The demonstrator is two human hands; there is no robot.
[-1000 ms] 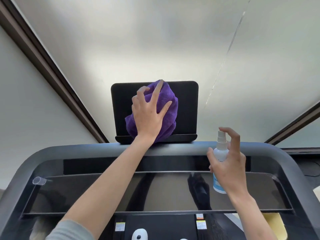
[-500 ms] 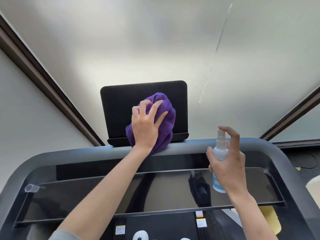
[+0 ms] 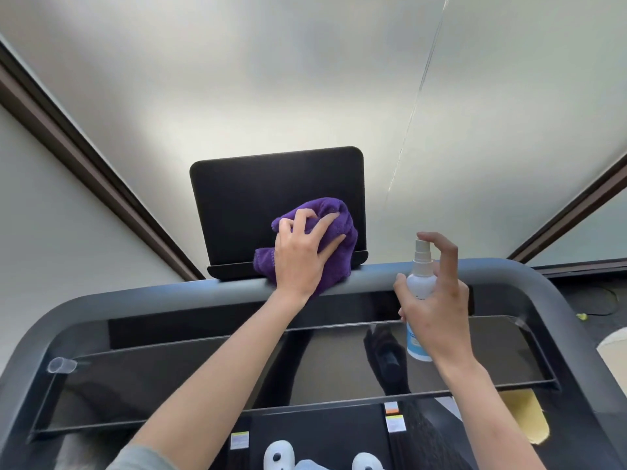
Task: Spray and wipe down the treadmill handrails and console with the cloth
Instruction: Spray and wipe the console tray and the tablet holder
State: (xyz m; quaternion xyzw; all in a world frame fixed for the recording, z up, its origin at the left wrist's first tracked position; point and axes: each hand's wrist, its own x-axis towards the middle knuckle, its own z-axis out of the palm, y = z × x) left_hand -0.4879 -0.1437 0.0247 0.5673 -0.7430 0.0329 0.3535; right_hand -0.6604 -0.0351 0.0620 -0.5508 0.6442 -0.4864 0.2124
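My left hand (image 3: pixel 300 257) presses a bunched purple cloth (image 3: pixel 334 218) against the lower right corner of the black console screen (image 3: pixel 258 198), where the screen meets its ledge and the grey front handrail (image 3: pixel 169 295). My right hand (image 3: pixel 437 307) holds a small white spray bottle (image 3: pixel 420 276) upright just in front of that rail, index finger curled over the nozzle top. The glossy black console panel (image 3: pixel 169 378) lies below both forearms and reflects them.
The grey handrail curves down on both sides (image 3: pixel 556 300). A clear plastic stub (image 3: pixel 61 365) sits at the panel's left end. Stickers (image 3: pixel 393 418) and white slippers (image 3: pixel 280 454) show at the bottom. A yellow thing (image 3: pixel 524 418) lies lower right. Window frames run diagonally behind.
The cloth and my left hand have slid down and to the right across the screen, from its upper middle to its lower right corner. My right hand with the bottle stays put.
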